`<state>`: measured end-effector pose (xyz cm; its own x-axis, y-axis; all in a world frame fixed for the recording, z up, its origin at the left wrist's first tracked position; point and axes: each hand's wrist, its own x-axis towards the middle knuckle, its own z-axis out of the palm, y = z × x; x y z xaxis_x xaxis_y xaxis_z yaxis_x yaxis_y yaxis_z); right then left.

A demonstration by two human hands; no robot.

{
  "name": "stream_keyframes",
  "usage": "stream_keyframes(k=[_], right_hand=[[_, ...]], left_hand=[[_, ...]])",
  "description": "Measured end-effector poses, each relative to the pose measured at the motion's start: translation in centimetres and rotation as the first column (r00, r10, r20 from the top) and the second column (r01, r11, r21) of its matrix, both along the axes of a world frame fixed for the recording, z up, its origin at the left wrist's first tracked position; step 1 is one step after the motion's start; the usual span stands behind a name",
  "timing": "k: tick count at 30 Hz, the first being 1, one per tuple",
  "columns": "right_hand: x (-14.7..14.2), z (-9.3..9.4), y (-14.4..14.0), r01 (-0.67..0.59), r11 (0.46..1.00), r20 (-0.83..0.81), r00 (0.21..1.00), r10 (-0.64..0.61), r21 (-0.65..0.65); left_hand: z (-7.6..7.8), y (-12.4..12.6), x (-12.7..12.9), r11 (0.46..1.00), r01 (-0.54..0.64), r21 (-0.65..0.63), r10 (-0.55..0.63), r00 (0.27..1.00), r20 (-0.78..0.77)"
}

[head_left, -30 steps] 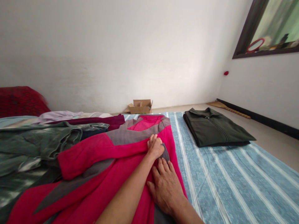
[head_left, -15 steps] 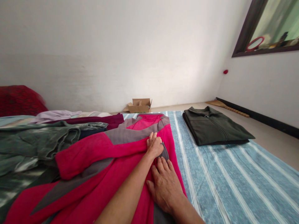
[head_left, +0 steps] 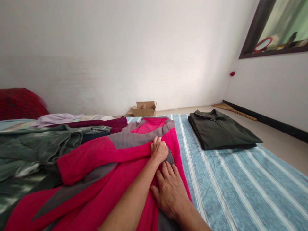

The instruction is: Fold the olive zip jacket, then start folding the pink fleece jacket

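A pink and grey jacket (head_left: 134, 183) is spread in front of me on the striped sheet, its near sleeve laid across the body to the left. My left hand (head_left: 159, 150) is closed, fingers curled on the fabric near the upper right side of the jacket. Just below it, my right hand (head_left: 170, 189) lies flat on the garment, palm down, with fingertips on a dark grey panel. The fabric under both palms is hidden.
A folded dark green zip jacket (head_left: 221, 130) sits to the right on the blue striped sheet (head_left: 240, 183). Green trousers (head_left: 36, 147) and other clothes are heaped left. Beyond the bed's far edge, a cardboard box (head_left: 143, 109) stands by the wall.
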<state>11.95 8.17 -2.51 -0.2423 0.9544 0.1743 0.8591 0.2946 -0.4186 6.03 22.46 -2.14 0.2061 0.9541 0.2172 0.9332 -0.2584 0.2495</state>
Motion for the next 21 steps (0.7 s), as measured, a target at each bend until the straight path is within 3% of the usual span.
stream_keyframes(k=[13,17,21], right_hand=[[0.0,0.1,-0.1,-0.004,1.0,-0.005,1.0,0.004,0.011],[0.0,0.1,-0.1,0.003,1.0,0.01,1.0,-0.003,0.025],[0.1,0.4,-0.2,-0.002,0.999,0.019,1.0,0.001,0.045]], left_hand=[[-0.4,-0.2,-0.2,0.995,-0.017,0.096,0.008,0.996,0.089],[1.3,-0.3,-0.8,0.982,0.041,0.185,-0.073,0.983,0.171],[4.9,-1.9,-1.9,0.97,0.045,0.24,-0.101,0.969,0.227]])
